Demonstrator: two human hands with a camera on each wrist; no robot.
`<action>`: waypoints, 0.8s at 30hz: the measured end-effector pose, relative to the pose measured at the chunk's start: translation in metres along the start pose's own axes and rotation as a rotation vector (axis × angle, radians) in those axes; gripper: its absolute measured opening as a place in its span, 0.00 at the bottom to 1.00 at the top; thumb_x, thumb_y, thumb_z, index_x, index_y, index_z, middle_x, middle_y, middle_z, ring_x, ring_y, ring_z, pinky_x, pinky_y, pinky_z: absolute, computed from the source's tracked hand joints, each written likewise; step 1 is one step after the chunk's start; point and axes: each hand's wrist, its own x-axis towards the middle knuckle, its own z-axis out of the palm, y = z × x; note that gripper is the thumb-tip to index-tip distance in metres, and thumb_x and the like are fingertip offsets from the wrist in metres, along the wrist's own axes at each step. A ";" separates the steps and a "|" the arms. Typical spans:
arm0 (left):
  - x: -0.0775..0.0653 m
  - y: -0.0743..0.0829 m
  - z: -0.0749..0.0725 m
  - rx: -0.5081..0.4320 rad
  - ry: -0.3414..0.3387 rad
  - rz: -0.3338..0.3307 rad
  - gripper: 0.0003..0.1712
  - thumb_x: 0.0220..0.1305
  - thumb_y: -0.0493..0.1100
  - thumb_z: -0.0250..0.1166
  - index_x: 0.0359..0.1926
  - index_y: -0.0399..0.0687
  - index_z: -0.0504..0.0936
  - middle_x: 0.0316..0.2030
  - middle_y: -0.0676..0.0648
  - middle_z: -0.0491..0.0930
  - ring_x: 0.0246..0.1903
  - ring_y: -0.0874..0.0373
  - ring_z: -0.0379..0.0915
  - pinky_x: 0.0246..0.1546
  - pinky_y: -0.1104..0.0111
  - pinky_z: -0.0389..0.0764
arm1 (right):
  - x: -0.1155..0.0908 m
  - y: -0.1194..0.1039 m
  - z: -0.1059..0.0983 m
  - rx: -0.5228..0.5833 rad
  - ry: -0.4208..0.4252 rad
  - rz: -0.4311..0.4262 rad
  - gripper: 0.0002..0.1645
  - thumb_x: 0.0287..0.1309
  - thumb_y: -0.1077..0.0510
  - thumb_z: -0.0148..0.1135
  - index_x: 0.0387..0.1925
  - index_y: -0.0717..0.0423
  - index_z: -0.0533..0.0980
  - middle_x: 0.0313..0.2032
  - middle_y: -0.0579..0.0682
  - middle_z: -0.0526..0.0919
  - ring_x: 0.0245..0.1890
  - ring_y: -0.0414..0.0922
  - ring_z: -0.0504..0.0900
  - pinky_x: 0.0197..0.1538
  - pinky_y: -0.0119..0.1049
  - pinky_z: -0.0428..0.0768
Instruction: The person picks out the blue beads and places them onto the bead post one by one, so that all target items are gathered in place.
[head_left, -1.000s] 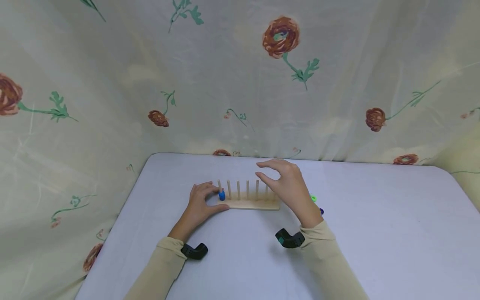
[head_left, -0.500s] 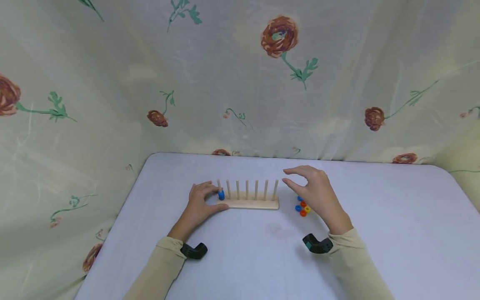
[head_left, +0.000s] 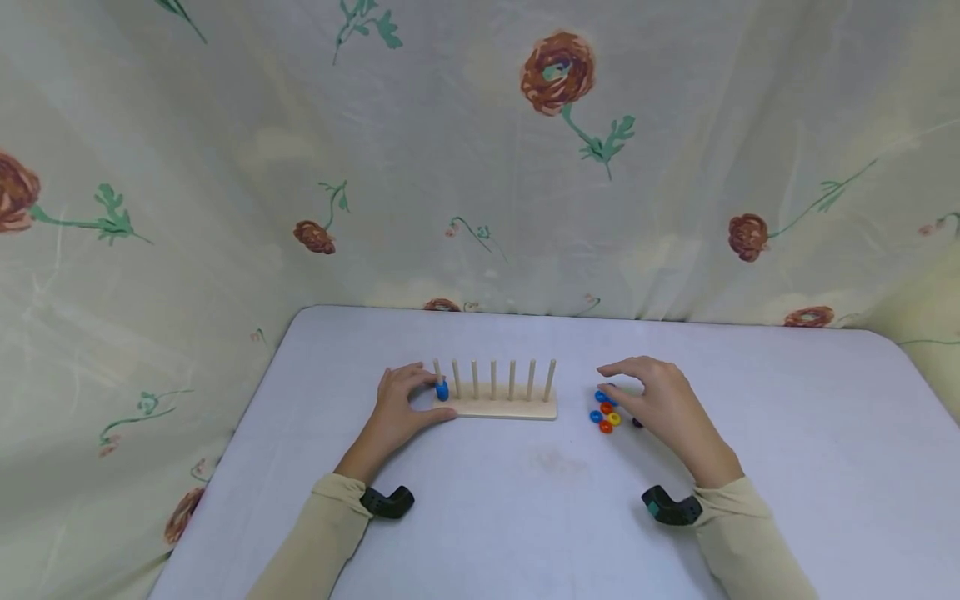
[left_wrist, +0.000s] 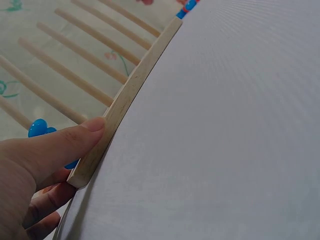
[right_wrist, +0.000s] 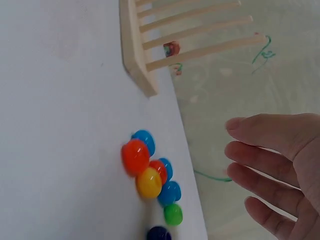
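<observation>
A wooden peg board (head_left: 510, 408) with a row of upright pegs (head_left: 493, 379) lies on the table. My left hand (head_left: 396, 407) holds its left end, the thumb (left_wrist: 80, 134) on the front edge and other fingers behind. Blue beads (head_left: 442, 391) sit low on the leftmost peg. My right hand (head_left: 670, 408) is above and beside a loose cluster of beads to the right of the board, fingers apart with nothing between them. The cluster includes an orange bead (right_wrist: 135, 157), a yellow bead (right_wrist: 149, 183), a green bead (right_wrist: 173, 214), a dark blue bead (right_wrist: 159, 234) and several blue ones.
The table (head_left: 480, 517) has a white cover and reaches back to a flower-patterned curtain (head_left: 420, 167). A black wrist device (head_left: 387, 502) is on the left sleeve, another black device (head_left: 672, 506) on the right one.
My right hand has moved from over the board's right end to the right and lower, to the loose beads, its fingertips somewhat closer together. The left hand and the board stay put.
</observation>
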 end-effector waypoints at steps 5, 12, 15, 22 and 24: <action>0.000 0.000 0.000 -0.001 -0.009 -0.002 0.33 0.49 0.49 0.84 0.55 0.42 0.86 0.67 0.35 0.76 0.75 0.39 0.62 0.82 0.39 0.37 | -0.006 0.010 0.001 -0.020 -0.056 0.031 0.16 0.60 0.57 0.75 0.50 0.57 0.87 0.50 0.59 0.90 0.58 0.63 0.83 0.64 0.66 0.77; -0.002 0.004 -0.003 -0.007 -0.016 -0.010 0.33 0.49 0.49 0.84 0.55 0.41 0.85 0.69 0.35 0.74 0.75 0.39 0.62 0.82 0.40 0.36 | -0.004 0.020 0.005 -0.056 -0.087 0.046 0.14 0.59 0.57 0.75 0.46 0.57 0.88 0.47 0.58 0.90 0.57 0.61 0.82 0.62 0.63 0.79; -0.002 0.005 -0.004 -0.004 -0.012 -0.007 0.33 0.50 0.48 0.84 0.55 0.41 0.85 0.69 0.35 0.74 0.75 0.39 0.62 0.82 0.39 0.37 | -0.003 0.022 0.006 -0.074 -0.078 0.046 0.13 0.58 0.58 0.76 0.44 0.58 0.88 0.46 0.58 0.89 0.54 0.60 0.82 0.60 0.61 0.81; -0.002 0.004 -0.003 -0.005 -0.011 -0.003 0.32 0.50 0.48 0.84 0.55 0.41 0.85 0.68 0.35 0.75 0.75 0.39 0.62 0.82 0.39 0.37 | -0.004 0.028 0.011 -0.103 -0.074 0.030 0.12 0.57 0.57 0.77 0.42 0.58 0.89 0.41 0.54 0.87 0.50 0.55 0.79 0.56 0.57 0.83; -0.002 0.004 -0.002 -0.008 -0.011 0.001 0.32 0.50 0.48 0.84 0.55 0.41 0.85 0.69 0.35 0.74 0.75 0.39 0.62 0.82 0.39 0.37 | -0.004 0.030 0.012 -0.113 -0.072 0.025 0.12 0.57 0.57 0.77 0.42 0.57 0.89 0.39 0.53 0.87 0.49 0.53 0.79 0.54 0.56 0.84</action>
